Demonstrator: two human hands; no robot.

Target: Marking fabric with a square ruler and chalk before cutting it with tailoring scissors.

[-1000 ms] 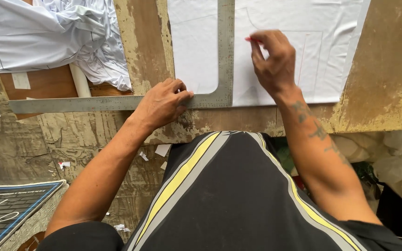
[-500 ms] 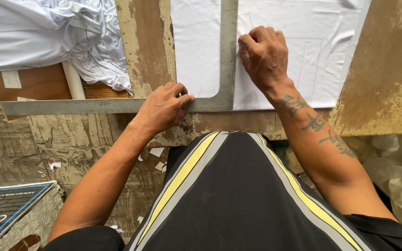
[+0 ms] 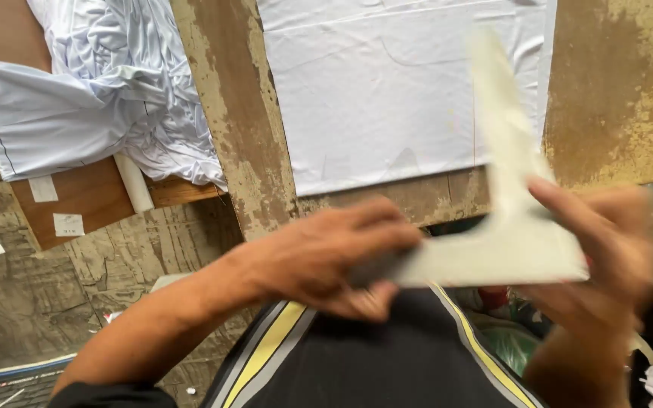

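Head view, looking down over the person's lap. Both hands hold a pale L-shaped ruler [image 3: 512, 249] clear of the worn wooden table [image 3: 614, 98]. The left hand [image 3: 334, 257] is closed around the end of the ruler's short arm, fingers wrapped over the top and thumb beneath. The right hand [image 3: 606, 257] grips the ruler at its corner, a finger laid along the upper face; motion blur hides the other fingers, so how tightly it clasps cannot be told. The long arm of the ruler rises away from the right hand and crosses the lower right part of the white cloth [image 3: 387, 98]. Held at two points, end and corner, the ruler is kept level and under control while off the surface.

The white cloth lies flat just beyond both hands, its near edge running close to the table's front edge and slightly askew to it; faint drawn lines cross it. A band of bare table shows beyond the left hand, between the flat cloth and a heap of crumpled white fabric [image 3: 115, 98] further to the left. A larger bare patch lies beyond the right hand, past the cloth's right edge. Below the hands are the person's dark garment with a yellow stripe [image 3: 387, 355] and the littered floor [image 3: 32, 302].
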